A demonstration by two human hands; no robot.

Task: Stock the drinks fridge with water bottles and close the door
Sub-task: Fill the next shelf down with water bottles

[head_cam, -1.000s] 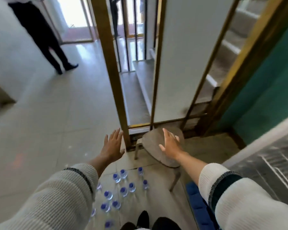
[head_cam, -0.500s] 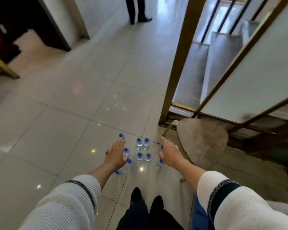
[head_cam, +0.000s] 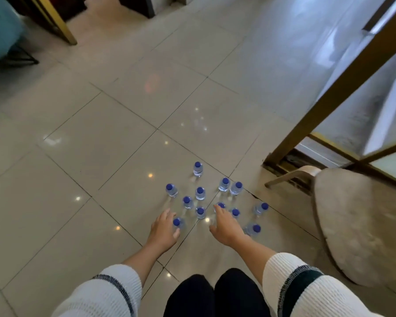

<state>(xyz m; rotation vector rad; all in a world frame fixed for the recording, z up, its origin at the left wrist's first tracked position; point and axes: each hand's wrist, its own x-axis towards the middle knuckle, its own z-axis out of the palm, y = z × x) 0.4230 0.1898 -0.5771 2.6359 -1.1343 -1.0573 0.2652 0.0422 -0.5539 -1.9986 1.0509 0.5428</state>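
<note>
Head view, looking down at a tiled floor [head_cam: 114, 143]. Cluster of water bottles [head_cam: 200, 193] with blue caps, all upright, long axes vertical, standing directly on the floor just ahead of the knees. Twelve or so visible, loosely scattered rather than in rows; farthest bottle [head_cam: 198, 168] set apart at the far edge of the group.

Left hand [head_cam: 164, 231] lowered over the nearest left bottle [head_cam: 177, 223], fingers relaxed and spread, thumb side beside the cap; apparently touching or about to touch, not yet wrapped round the bottle. Right hand [head_cam: 224, 226] likewise released, fingers extended forward, fingertips reaching a cap at the middle of the near row [head_cam: 221, 205]; contact cannot be confirmed, and no bottle gripped. Two more bottles [head_cam: 253, 229] just to the right of the right wrist, one of them tilted in appearance, probably from lens distortion.

Key relation: each target lies forward of and below its hand, cap uppermost, so a descent from above with fingers closing round the neck or shoulder seems called for. Left hand nearer the left edge of the cluster, right hand nearer the centre and right; one bottle per hand the likely plan.

Close neighbours around both targets; a careless closing of fingers could topple an adjacent bottle.

Fridge not in view. Round upholstered stool [head_cam: 361, 225] to the right, beside a gold-framed glass partition [head_cam: 343, 88]. Stocking judged to be at its outset.
</note>
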